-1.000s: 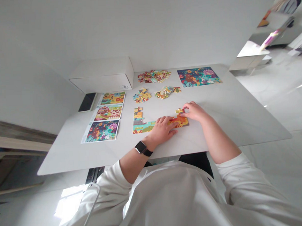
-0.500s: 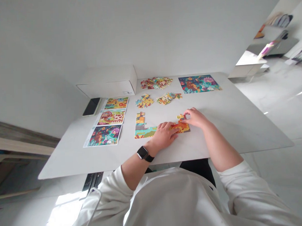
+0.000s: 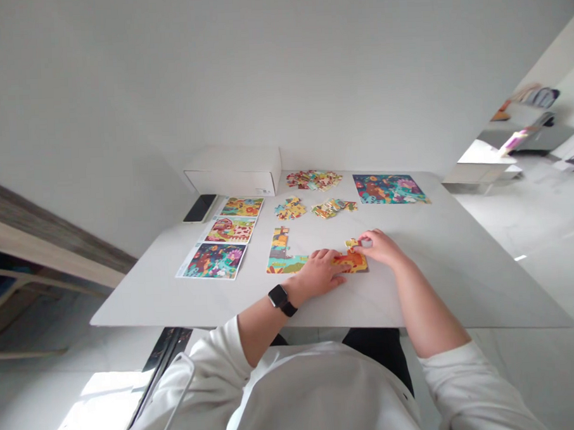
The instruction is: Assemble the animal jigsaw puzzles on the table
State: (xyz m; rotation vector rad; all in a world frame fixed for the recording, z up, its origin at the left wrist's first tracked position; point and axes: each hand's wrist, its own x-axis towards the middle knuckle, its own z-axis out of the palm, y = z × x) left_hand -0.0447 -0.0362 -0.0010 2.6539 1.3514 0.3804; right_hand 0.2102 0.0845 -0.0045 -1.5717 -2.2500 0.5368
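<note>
A partly built puzzle forms an L of joined pieces on the white table. My left hand, a black watch on its wrist, lies flat with fingers stretched over the bottom row. My right hand has its fingers pinched on a small yellow puzzle piece at the row's right end, just above the orange pieces.
Three picture cards lie in a column at the left. Loose piece piles and two smaller heaps sit behind the work. A finished puzzle is at the back right, a white box and a dark phone back left.
The head camera has tilted and shifted, so the table sits lower and further right in view. Both hands stay on the same spot of the puzzle's bottom row.
</note>
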